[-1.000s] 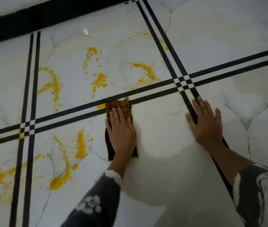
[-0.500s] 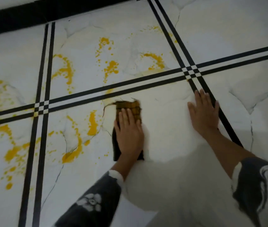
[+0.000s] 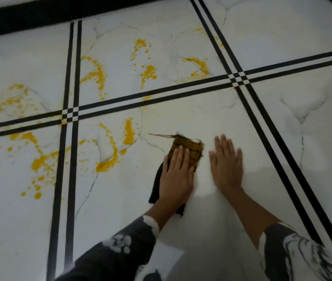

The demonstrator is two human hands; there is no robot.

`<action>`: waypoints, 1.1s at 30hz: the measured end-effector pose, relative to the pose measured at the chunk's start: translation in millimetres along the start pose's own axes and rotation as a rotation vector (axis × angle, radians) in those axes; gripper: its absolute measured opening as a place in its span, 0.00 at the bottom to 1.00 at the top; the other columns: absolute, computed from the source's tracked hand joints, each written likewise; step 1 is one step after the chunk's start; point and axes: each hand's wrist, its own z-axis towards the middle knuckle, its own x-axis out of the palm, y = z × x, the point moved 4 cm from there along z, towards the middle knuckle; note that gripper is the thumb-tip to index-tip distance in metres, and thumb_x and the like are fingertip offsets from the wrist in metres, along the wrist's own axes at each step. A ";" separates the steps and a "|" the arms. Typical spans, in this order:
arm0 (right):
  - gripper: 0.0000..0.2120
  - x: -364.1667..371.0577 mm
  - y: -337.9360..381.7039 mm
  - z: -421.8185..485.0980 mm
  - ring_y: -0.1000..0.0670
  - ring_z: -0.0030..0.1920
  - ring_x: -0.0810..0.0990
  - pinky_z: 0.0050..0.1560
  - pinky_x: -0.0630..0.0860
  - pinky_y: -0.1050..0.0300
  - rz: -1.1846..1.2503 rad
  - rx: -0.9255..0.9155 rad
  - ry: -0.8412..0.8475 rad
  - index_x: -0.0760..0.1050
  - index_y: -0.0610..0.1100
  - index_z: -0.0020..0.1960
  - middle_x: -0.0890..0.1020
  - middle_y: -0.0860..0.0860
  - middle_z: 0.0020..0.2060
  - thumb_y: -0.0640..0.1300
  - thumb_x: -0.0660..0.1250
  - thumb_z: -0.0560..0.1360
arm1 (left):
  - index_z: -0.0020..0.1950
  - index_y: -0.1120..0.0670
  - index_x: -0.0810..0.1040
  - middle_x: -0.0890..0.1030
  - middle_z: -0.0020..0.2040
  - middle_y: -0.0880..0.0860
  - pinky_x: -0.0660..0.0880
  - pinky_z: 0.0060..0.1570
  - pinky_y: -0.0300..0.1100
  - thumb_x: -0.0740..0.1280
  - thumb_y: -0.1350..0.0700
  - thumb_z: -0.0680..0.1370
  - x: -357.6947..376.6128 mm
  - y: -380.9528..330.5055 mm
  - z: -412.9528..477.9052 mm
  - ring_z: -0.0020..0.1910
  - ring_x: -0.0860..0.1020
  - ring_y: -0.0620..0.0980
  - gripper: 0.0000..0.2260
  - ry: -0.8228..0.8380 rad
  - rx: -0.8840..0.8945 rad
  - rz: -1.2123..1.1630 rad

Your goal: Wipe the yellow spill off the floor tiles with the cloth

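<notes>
My left hand (image 3: 176, 176) lies flat on a dark checked cloth (image 3: 191, 149), pressing it to the white marble floor tile (image 3: 181, 118). The cloth's far end shows brown-yellow beyond my fingertips, with loose threads trailing left. My right hand (image 3: 227, 162) rests flat on the bare tile just right of the cloth, fingers together, holding nothing. Yellow spill (image 3: 128, 132) lies in streaks and drops to the left of the cloth, and more yellow spill covers the tiles beyond the black lines and at far left.
Double black stripes (image 3: 161, 96) cross the floor in a grid. A black border band (image 3: 39, 15) runs along the far edge. My dark patterned sleeves fill the bottom of the view.
My left hand has drawn the cloth back toward me and to the right, away from the black stripes. My right hand has come left, now close beside the cloth.
</notes>
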 end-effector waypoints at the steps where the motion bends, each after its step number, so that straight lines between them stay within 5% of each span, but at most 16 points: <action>1: 0.29 0.9 0.7 -0.7 0.45 0.74 0.60 0.72 0.52 0.44 -0.003 0.000 0.004 0.58 0.44 0.74 0.61 0.46 0.74 0.54 0.40 0.77 | 0.70 0.58 0.70 0.72 0.69 0.56 0.69 0.65 0.54 0.50 0.49 0.78 -4.3 6.3 3.5 0.68 0.71 0.52 0.24 0.023 0.089 0.014; 3: 0.28 0.6 1.5 -2.9 0.44 0.74 0.59 0.72 0.52 0.43 0.013 0.020 0.000 0.58 0.44 0.74 0.60 0.45 0.74 0.54 0.43 0.78 | 0.69 0.58 0.71 0.73 0.68 0.56 0.70 0.63 0.54 0.51 0.50 0.78 -9.2 43.3 13.1 0.67 0.72 0.53 0.23 0.012 0.064 0.025; 6: 0.25 0.0 15.0 -12.3 0.44 0.74 0.59 0.72 0.53 0.41 0.041 0.048 0.007 0.58 0.42 0.74 0.60 0.44 0.74 0.51 0.48 0.80 | 0.70 0.60 0.68 0.71 0.69 0.59 0.65 0.66 0.56 0.48 0.50 0.78 -19.8 106.4 -17.9 0.68 0.70 0.56 0.25 -0.073 -0.305 -0.002; 11: 0.29 7.1 63.0 -18.1 0.42 0.70 0.67 0.68 0.60 0.40 0.038 -0.101 0.058 0.65 0.41 0.71 0.67 0.43 0.70 0.53 0.44 0.76 | 0.73 0.61 0.63 0.66 0.72 0.61 0.57 0.69 0.56 0.46 0.48 0.79 -20.1 135.3 -50.3 0.71 0.65 0.58 0.27 -0.091 -0.541 -0.043; 14: 0.30 10.5 84.1 -8.1 0.43 0.73 0.62 0.71 0.55 0.43 0.025 -0.180 0.058 0.60 0.42 0.73 0.63 0.44 0.73 0.54 0.42 0.77 | 0.75 0.62 0.54 0.57 0.75 0.62 0.50 0.72 0.57 0.45 0.47 0.81 -32.4 159.9 -2.7 0.75 0.56 0.59 0.27 -0.124 -0.804 -0.127; 18: 0.25 15.3 100.3 2.0 0.49 0.76 0.47 0.74 0.44 0.48 0.016 -0.201 0.128 0.49 0.46 0.76 0.49 0.49 0.76 0.51 0.47 0.81 | 0.77 0.59 0.48 0.50 0.77 0.58 0.42 0.73 0.51 0.43 0.47 0.81 -25.9 129.1 56.3 0.76 0.49 0.54 0.27 -0.025 -0.579 -0.095; 22: 0.27 11.9 86.5 7.5 0.49 0.76 0.49 0.74 0.45 0.47 -0.010 -0.217 0.127 0.50 0.47 0.76 0.51 0.49 0.76 0.55 0.45 0.79 | 0.77 0.55 0.48 0.52 0.78 0.54 0.42 0.73 0.47 0.33 0.43 0.75 -22.9 110.8 30.6 0.77 0.49 0.50 0.33 0.031 -0.177 -0.025; 26: 0.32 10.4 75.0 27.2 0.43 0.73 0.62 0.71 0.55 0.43 -0.009 -0.302 0.053 0.61 0.43 0.73 0.63 0.45 0.73 0.58 0.42 0.75 | 0.77 0.57 0.50 0.53 0.77 0.56 0.45 0.73 0.50 0.42 0.46 0.80 -34.0 178.3 36.9 0.76 0.51 0.52 0.27 -0.071 -0.526 -0.018; 28: 0.31 11.5 83.3 32.3 0.44 0.74 0.59 0.72 0.52 0.44 -0.008 -0.309 0.031 0.60 0.43 0.73 0.61 0.45 0.74 0.57 0.43 0.76 | 0.77 0.58 0.48 0.51 0.78 0.57 0.44 0.74 0.52 0.45 0.49 0.82 -35.0 185.9 66.5 0.76 0.49 0.53 0.25 -0.071 -0.653 -0.029; 30: 0.27 13.7 93.5 37.4 0.47 0.75 0.53 0.74 0.47 0.47 0.012 -0.277 0.052 0.55 0.44 0.75 0.56 0.47 0.75 0.55 0.46 0.80 | 0.77 0.57 0.47 0.49 0.78 0.56 0.43 0.74 0.51 0.45 0.49 0.82 -32.6 163.7 92.7 0.77 0.47 0.52 0.25 -0.031 -0.566 -0.036; 33: 0.27 13.4 103.4 49.2 0.48 0.76 0.52 0.74 0.44 0.48 0.016 -0.283 0.039 0.54 0.46 0.75 0.55 0.48 0.76 0.55 0.42 0.79 | 0.77 0.54 0.47 0.49 0.78 0.53 0.41 0.73 0.46 0.41 0.45 0.81 -25.2 123.3 83.8 0.77 0.47 0.49 0.26 0.023 -0.191 0.010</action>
